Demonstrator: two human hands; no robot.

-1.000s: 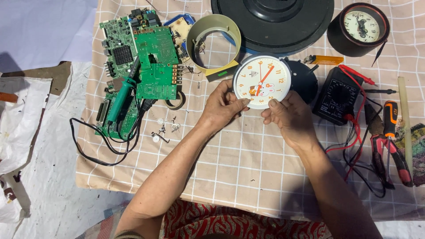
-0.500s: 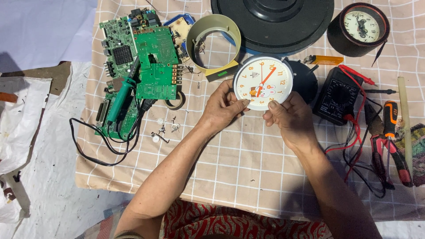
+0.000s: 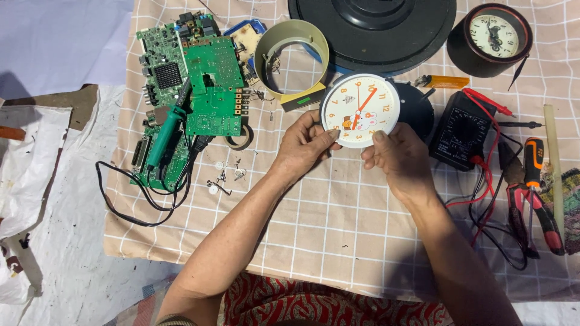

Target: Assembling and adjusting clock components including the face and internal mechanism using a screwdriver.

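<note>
Both hands (image 3: 356, 151) pinch white clock face (image 3: 360, 110) lower edge.

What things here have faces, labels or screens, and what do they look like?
Clock face: round, white, orange hands, held by left hand and right hand.
Small clock: top right, round, dark rim, pale dial.
Meter: right of hands, black, dark round dial.
Label: yellow-green strip under the ring.

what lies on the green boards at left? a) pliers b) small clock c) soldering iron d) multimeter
c: a green-handled soldering iron rests across the green boards, while the pliers and multimeter lie at the right.
</note>
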